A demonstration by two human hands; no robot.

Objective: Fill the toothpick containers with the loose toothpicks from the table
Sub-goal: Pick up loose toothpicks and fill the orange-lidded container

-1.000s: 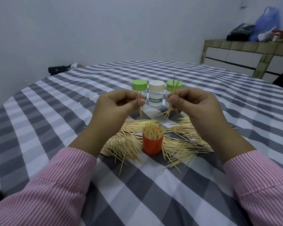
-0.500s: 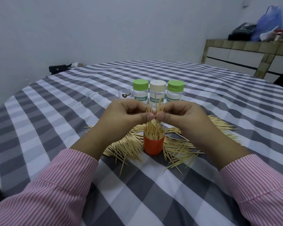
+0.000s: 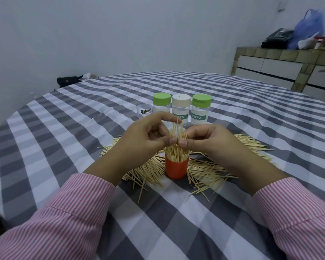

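Holding: my left hand (image 3: 148, 136) and right hand (image 3: 208, 140) each pinch a toothpick bundle (image 3: 177, 131), thumbs nearly meeting.
Container: orange cup (image 3: 176, 167), round, smooth plastic, crammed with upright toothpicks, directly beneath both grips.
Loose toothpicks (image 3: 150, 170): thin pale wood, fanned on the checked counter (image 3: 83, 139) around the cup.

Left green-lidded jar's (image 3: 161, 105) label behind the left hand (image 3: 144, 136); counter clutter (image 3: 306, 39) blurred.
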